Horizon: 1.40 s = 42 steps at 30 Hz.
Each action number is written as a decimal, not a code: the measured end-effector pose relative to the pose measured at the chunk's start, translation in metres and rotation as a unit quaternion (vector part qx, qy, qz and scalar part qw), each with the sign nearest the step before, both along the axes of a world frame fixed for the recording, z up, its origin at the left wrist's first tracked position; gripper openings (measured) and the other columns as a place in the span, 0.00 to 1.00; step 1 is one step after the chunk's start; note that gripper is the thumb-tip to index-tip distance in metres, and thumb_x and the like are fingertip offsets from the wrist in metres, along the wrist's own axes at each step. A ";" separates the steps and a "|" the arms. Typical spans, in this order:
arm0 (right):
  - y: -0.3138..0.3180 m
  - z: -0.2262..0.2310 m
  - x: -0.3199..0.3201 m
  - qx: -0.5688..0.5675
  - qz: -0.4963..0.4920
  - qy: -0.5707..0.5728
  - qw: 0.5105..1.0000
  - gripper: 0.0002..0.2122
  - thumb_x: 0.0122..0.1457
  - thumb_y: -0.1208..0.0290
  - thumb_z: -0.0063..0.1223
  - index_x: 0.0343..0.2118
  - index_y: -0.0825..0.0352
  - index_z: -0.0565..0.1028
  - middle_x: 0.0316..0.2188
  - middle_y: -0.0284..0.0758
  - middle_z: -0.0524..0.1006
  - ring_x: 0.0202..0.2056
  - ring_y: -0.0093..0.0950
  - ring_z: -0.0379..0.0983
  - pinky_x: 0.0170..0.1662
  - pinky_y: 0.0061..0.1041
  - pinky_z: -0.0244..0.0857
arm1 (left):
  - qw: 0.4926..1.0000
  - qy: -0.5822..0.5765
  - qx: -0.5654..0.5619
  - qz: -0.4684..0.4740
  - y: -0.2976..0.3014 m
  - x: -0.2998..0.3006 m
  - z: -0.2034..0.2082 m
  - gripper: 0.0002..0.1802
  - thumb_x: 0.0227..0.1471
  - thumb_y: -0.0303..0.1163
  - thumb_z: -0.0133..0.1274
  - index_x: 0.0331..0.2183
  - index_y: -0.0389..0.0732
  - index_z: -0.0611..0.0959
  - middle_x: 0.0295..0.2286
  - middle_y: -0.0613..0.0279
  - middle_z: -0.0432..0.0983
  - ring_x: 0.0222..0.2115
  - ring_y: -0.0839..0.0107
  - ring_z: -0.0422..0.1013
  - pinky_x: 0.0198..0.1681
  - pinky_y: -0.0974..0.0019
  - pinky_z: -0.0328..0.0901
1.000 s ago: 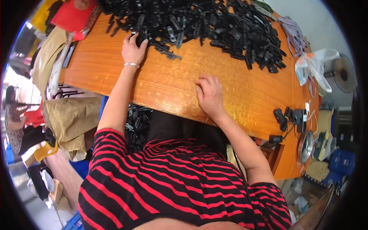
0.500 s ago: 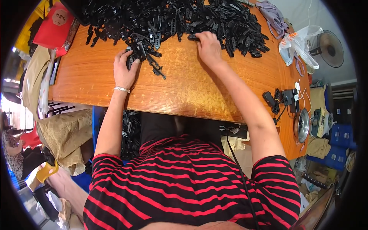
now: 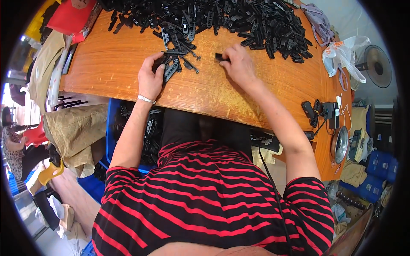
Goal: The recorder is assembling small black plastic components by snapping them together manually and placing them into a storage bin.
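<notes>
A small cluster of narrow black plastic pieces (image 3: pixel 171 70) lies on the wooden table, apart from the large heap. My left hand (image 3: pixel 150 77) is curled at its left side, thumb and fingers around the edge of the cluster; how many pieces it holds is hidden. To the right, my right hand (image 3: pixel 240 64) pinches one short black plastic piece (image 3: pixel 220 56), which sticks out leftward from the fingertips. Beyond both hands spreads the big heap of similar black pieces (image 3: pixel 256 30).
The wooden table (image 3: pixel 200 94) has a worn front edge. On its right side are a black adapter with cable (image 3: pixel 329 110), a metal bowl (image 3: pixel 340 145) and a plastic bag (image 3: pixel 346 57). A red bag (image 3: pixel 73 17) sits far left. Below, a blue crate (image 3: pixel 112 128) holds more black pieces.
My right hand has drawn back from the heap's edge with a black piece. The bunch at my left hand has come down and spread on the table. The whole view has shifted slightly.
</notes>
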State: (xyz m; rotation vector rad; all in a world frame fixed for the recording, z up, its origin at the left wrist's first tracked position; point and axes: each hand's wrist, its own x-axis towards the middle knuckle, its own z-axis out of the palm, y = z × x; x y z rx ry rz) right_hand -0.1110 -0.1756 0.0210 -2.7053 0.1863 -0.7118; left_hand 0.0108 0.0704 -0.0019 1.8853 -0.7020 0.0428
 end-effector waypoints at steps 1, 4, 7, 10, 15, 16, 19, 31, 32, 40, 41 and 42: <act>0.010 0.002 -0.006 0.008 0.033 -0.002 0.999 0.10 0.41 0.75 0.62 0.26 0.66 0.70 0.28 0.38 0.69 0.35 0.40 0.67 0.36 0.36 0.62 | 0.999 -0.013 -0.028 0.034 -0.001 -0.006 0.003 0.15 0.46 0.21 0.53 0.39 0.38 0.77 0.36 0.55 0.74 0.40 0.61 0.71 0.44 0.64 0.65; 0.044 0.003 -0.020 0.012 0.115 -0.003 0.993 0.09 0.41 0.75 0.60 0.25 0.65 0.71 0.28 0.37 0.69 0.35 0.38 0.67 0.35 0.36 0.62 | 0.992 -0.100 0.009 0.077 0.005 -0.020 0.004 0.12 0.43 0.23 0.56 0.35 0.39 0.79 0.32 0.57 0.73 0.35 0.61 0.70 0.39 0.64 0.65; 0.072 -0.006 -0.025 -0.014 0.170 0.000 0.985 0.07 0.43 0.75 0.57 0.26 0.64 0.71 0.28 0.36 0.69 0.35 0.36 0.67 0.36 0.34 0.61 | 0.961 -0.245 0.102 0.076 0.007 -0.032 0.002 0.10 0.40 0.28 0.60 0.30 0.41 0.80 0.29 0.60 0.71 0.31 0.60 0.66 0.35 0.61 0.63; 0.085 -0.016 -0.017 -0.039 0.174 -0.001 0.984 0.04 0.47 0.74 0.53 0.26 0.64 0.72 0.28 0.33 0.69 0.35 0.34 0.66 0.37 0.32 0.60 | 0.948 -0.275 0.141 0.073 0.003 -0.040 0.010 0.08 0.41 0.31 0.61 0.27 0.42 0.81 0.28 0.59 0.71 0.30 0.59 0.66 0.34 0.62 0.62; 0.091 -0.019 -0.006 -0.008 0.171 -0.021 0.985 0.04 0.47 0.75 0.53 0.27 0.64 0.73 0.29 0.33 0.70 0.37 0.34 0.67 0.40 0.32 0.60 | 0.936 -0.285 0.187 0.087 0.003 -0.037 0.013 0.06 0.41 0.29 0.60 0.25 0.43 0.80 0.25 0.62 0.72 0.28 0.60 0.65 0.32 0.62 0.61; 0.093 -0.017 -0.008 -0.008 0.172 -0.021 0.985 0.04 0.47 0.75 0.53 0.27 0.64 0.73 0.29 0.33 0.70 0.37 0.34 0.67 0.40 0.32 0.60 | 0.936 -0.285 0.187 0.088 0.005 -0.036 0.012 0.06 0.41 0.29 0.60 0.25 0.43 0.80 0.25 0.62 0.72 0.28 0.60 0.65 0.32 0.62 0.61; 0.094 -0.009 -0.015 0.026 0.173 -0.049 0.983 0.06 0.46 0.74 0.55 0.29 0.64 0.74 0.31 0.33 0.71 0.39 0.34 0.68 0.41 0.32 0.60 | 0.948 -0.247 0.177 0.094 0.010 -0.034 0.009 0.05 0.41 0.30 0.59 0.24 0.44 0.79 0.25 0.63 0.72 0.31 0.60 0.66 0.33 0.61 0.61; 0.099 -0.009 -0.021 0.075 0.128 -0.056 0.987 0.07 0.47 0.74 0.56 0.30 0.64 0.74 0.33 0.34 0.73 0.39 0.35 0.68 0.41 0.33 0.60 | 0.948 -0.235 0.185 0.112 0.003 -0.044 0.007 0.07 0.47 0.32 0.56 0.30 0.42 0.79 0.27 0.58 0.75 0.31 0.57 0.70 0.34 0.60 0.66; 0.099 -0.009 -0.023 0.073 0.124 -0.051 0.988 0.07 0.47 0.74 0.56 0.30 0.64 0.74 0.33 0.34 0.73 0.39 0.35 0.68 0.41 0.34 0.60 | 0.948 -0.231 0.184 0.119 0.000 -0.045 0.009 0.08 0.46 0.33 0.56 0.30 0.42 0.79 0.28 0.58 0.75 0.31 0.57 0.71 0.34 0.60 0.66; 0.103 -0.010 -0.024 0.051 0.131 -0.050 0.989 0.06 0.46 0.75 0.56 0.29 0.63 0.74 0.32 0.32 0.72 0.38 0.33 0.68 0.42 0.33 0.59 | 0.954 -0.121 0.260 0.084 -0.027 -0.043 0.025 0.14 0.46 0.37 0.56 0.35 0.40 0.77 0.30 0.52 0.76 0.31 0.54 0.73 0.33 0.55 0.68; 0.104 -0.011 -0.023 0.038 0.136 -0.054 0.989 0.05 0.46 0.75 0.56 0.28 0.63 0.74 0.32 0.32 0.72 0.38 0.33 0.67 0.42 0.33 0.58 | 0.954 -0.122 0.260 0.084 -0.028 -0.042 0.025 0.14 0.46 0.37 0.56 0.35 0.40 0.77 0.30 0.52 0.76 0.31 0.54 0.73 0.33 0.55 0.68; 0.104 -0.012 -0.023 0.025 0.140 -0.056 0.988 0.05 0.46 0.75 0.56 0.28 0.63 0.74 0.32 0.32 0.72 0.38 0.33 0.67 0.42 0.33 0.58 | 0.952 -0.120 0.272 0.078 -0.029 -0.040 0.024 0.13 0.46 0.36 0.55 0.35 0.41 0.77 0.29 0.51 0.76 0.31 0.53 0.74 0.33 0.55 0.68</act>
